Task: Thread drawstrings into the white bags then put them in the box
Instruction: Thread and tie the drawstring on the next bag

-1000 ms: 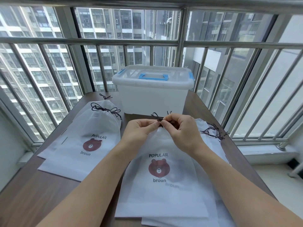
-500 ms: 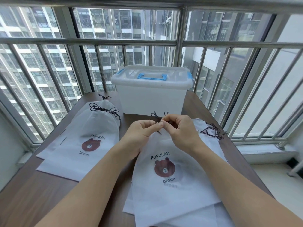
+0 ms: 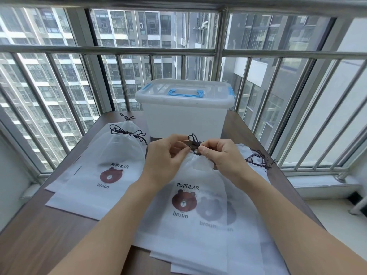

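Left hand (image 3: pixel 166 153) fingers (image 3: pixel 183 153) and right hand (image 3: pixel 220 157) fingers (image 3: pixel 202 149) both pinching dark drawstring (image 3: pixel 193 142) at gathered mouth of white bag (image 3: pixel 190 207). Bag lies on worktop (image 3: pixel 35 235), just in front of box (image 3: pixel 184 118); box lid on. Cinched bag (image 3: pixel 111 161) left of box, loose strings (image 3: pixel 258 160) right. Judgement: keep cord taut, pull evenly, don't tear channel.

The lidded box (image 3: pixel 184 114) stands at the table's (image 3: pixel 35 231) far edge, straight ahead of both hands, blocking the middle. Bare tabletop runs along the near left. A pile of tied bags (image 3: pixel 103 167) covers the left, flat bags (image 3: pixel 208 225) the right; the railing (image 3: pixel 297 54) closes off the far side
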`<action>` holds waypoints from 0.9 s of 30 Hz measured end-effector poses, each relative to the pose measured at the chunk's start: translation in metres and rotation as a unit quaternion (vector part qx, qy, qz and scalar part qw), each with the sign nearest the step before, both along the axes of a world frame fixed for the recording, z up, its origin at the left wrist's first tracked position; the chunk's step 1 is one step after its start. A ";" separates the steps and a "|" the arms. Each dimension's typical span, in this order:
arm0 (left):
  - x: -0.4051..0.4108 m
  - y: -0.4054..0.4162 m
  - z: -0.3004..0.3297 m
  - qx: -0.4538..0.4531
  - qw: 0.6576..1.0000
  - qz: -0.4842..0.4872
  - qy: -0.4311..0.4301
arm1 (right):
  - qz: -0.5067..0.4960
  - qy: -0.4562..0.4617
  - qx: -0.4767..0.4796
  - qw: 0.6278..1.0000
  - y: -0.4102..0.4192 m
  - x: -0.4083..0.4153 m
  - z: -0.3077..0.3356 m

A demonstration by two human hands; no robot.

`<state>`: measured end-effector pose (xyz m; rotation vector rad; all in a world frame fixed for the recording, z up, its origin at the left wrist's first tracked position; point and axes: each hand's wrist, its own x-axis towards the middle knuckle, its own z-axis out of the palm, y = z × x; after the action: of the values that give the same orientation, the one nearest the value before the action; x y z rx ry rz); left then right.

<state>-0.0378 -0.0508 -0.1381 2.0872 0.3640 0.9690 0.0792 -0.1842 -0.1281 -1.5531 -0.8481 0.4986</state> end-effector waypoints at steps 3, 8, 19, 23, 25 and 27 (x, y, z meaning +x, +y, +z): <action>-0.001 -0.004 0.002 0.049 0.997 0.052 -0.029 | -0.016 0.001 -0.002 1.000 0.003 -0.001 -0.002; -0.006 -0.013 0.005 0.168 0.979 0.044 -0.109 | -0.038 -0.033 -0.002 0.999 0.004 -0.006 -0.005; -0.001 -0.010 0.002 0.096 0.994 -0.020 -0.043 | 0.025 -0.068 0.028 0.997 0.002 -0.003 -0.005; -0.002 -0.003 0.004 -0.046 0.995 -0.081 0.025 | 0.035 -0.080 0.032 0.996 0.000 -0.001 -0.005; -0.002 -0.001 0.003 -0.048 0.995 -0.084 0.040 | 0.035 -0.106 0.027 0.993 0.000 -0.001 -0.006; -0.002 0.000 0.001 -0.046 0.994 -0.082 0.047 | 0.029 -0.138 0.018 0.990 -0.001 0.000 -0.006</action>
<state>-0.0395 -0.0512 -0.1372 2.0480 0.2751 0.7463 0.0796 -0.1848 -0.1344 -1.5895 -1.1110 0.3115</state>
